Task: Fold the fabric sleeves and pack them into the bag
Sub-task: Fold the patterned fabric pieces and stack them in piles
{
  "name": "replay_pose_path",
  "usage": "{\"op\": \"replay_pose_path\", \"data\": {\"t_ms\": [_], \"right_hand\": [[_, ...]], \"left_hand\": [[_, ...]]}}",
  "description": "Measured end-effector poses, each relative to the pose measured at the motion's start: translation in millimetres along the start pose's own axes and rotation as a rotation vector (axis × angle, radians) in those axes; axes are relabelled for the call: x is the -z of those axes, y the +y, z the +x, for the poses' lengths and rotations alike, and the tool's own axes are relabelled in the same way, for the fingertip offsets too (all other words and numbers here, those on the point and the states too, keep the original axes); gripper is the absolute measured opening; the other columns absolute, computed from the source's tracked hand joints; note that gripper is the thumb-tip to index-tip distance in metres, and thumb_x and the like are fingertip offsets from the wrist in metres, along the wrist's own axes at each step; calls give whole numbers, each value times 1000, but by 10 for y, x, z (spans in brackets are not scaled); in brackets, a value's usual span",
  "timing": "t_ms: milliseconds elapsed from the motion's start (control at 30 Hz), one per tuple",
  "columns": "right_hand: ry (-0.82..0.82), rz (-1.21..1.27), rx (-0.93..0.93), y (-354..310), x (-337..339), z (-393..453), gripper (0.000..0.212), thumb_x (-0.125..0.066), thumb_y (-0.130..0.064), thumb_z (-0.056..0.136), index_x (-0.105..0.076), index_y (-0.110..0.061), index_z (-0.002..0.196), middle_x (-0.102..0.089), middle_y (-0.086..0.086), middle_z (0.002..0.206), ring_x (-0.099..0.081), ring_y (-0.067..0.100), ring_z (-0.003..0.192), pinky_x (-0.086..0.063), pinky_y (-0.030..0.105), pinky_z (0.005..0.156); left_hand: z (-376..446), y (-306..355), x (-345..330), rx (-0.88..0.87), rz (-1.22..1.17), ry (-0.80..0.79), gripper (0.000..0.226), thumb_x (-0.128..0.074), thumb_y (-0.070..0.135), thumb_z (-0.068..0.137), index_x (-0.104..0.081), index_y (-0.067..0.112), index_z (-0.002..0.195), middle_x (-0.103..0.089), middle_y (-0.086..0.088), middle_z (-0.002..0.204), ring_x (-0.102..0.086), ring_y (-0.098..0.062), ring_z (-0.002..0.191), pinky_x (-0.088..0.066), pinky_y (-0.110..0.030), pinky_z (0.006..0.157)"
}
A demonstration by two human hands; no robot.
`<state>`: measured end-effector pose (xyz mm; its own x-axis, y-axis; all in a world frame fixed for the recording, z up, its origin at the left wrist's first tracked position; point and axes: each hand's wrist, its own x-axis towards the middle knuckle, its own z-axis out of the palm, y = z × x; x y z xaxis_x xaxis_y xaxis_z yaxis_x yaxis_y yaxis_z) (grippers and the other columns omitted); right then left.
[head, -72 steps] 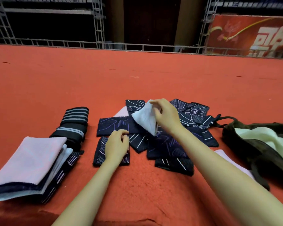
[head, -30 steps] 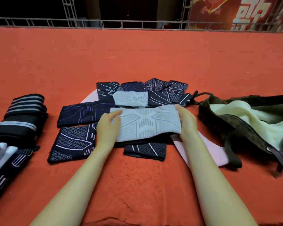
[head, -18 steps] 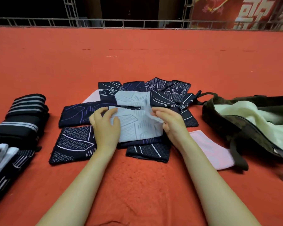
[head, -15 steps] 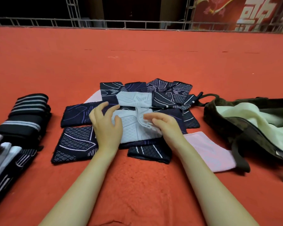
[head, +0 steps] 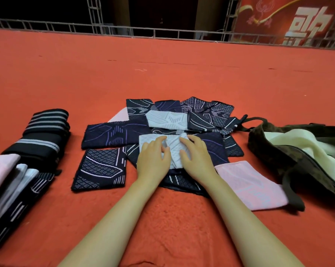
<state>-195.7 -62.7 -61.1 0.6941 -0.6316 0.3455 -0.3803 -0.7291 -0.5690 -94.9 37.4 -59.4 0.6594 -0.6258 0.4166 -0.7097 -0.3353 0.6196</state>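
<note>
i see the white sleeve [head: 174, 149] folded small, lying on top of the dark sleeve pile [head: 112, 134] at scene centre. my left hand [head: 153, 158] presses flat on its left half, fingers straight and a bit spread, gripping nothing. my right hand [head: 196, 158] presses its right half, fingers slightly bent, fingertips on the fabric, not pinching it. a second white sleeve [head: 167, 119] lies unfolded just beyond, on the same pile. a pink sleeve [head: 251, 184] lies flat to the near right, touching the bag [head: 290, 162], which sits open at the right with pale fabric [head: 290, 141] inside. at the left, a stack of folded sleeves [head: 12, 182], with striped black ones [head: 45, 130] behind it. all on the red carpet [head: 162, 74].
</note>
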Motion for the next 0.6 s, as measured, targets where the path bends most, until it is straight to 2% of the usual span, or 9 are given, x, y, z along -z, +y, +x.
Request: {"op": "replay_pose_path", "data": {"t_ms": [67, 200, 233, 333, 400, 500, 567, 600], "right_hand": [[62, 162, -39, -12, 25, 8, 46, -44, -19, 86, -58, -7, 128, -50, 12, 129, -47, 23, 121, -31, 23, 105], [95, 567, -203, -43, 147, 27, 38, -54, -1, 89, -61, -16, 123, -61, 0, 115, -58, 15, 97, -46, 17, 87], [80, 694, -242, -50, 164, 28, 38, -56, -1, 87, -63, -18, 120, -63, 0, 115, -60, 16, 101, -47, 18, 89], [90, 893, -299, -78, 149, 15, 36, -64, -22, 75, -68, -29, 110, -66, 7, 119, -59, 24, 116, -45, 41, 103], [90, 929, -283, -142, 143, -2, 38, -64, -29, 73, -67, -29, 111, -65, 7, 121, -59, 24, 117, -44, 43, 104], [87, 887, -173, -213, 124, -34, 35, -54, -22, 90, -61, -20, 124, -61, 1, 129, -55, 7, 119, -41, 21, 101], [77, 763, -79, -235, 90, -70, 38, -49, -29, 92, -56, -21, 129, -54, -7, 133, -46, -8, 121, -32, 7, 99], [69, 652, -20, -227, 58, -83, 41, -48, -35, 90, -54, -25, 129, -51, -9, 134, -42, -10, 123, -28, 6, 101]], "left_hand": [[-5, 9, -22, -18, 25, 21, 38, -52, 24, 91, -52, 19, 128, -62, -1, 102, -48, -29, 101, -40, -41, 90], [-9, 17, -6, -19, -15, 23, 37, -50, 28, 93, -52, 21, 129, -61, 4, 100, -47, -25, 102, -39, -37, 90], [-11, 31, 16, -12, -31, 8, 37, -49, 30, 94, -51, 23, 130, -60, 7, 99, -46, -22, 102, -39, -36, 89], [-4, 59, 49, 62, -157, -56, 37, -50, 38, 93, -50, 33, 130, -58, 15, 89, -47, -15, 99, -42, -33, 85], [8, 69, 57, 136, -369, -85, 33, -55, 37, 91, -53, 34, 124, -57, 13, 82, -52, -12, 85, -45, -32, 81], [34, 76, 98, 228, -662, -72, 32, -63, 19, 88, -55, 35, 114, -53, 6, 78, -47, -3, 62, -41, -22, 68], [80, 46, 153, 272, -778, -47, 36, -60, 6, 87, -57, 31, 114, -56, 0, 85, -49, -6, 64, -43, -21, 63], [106, 21, 183, 296, -815, -34, 37, -57, 2, 87, -57, 29, 114, -57, -4, 89, -52, -12, 66, -44, -22, 60]]}}
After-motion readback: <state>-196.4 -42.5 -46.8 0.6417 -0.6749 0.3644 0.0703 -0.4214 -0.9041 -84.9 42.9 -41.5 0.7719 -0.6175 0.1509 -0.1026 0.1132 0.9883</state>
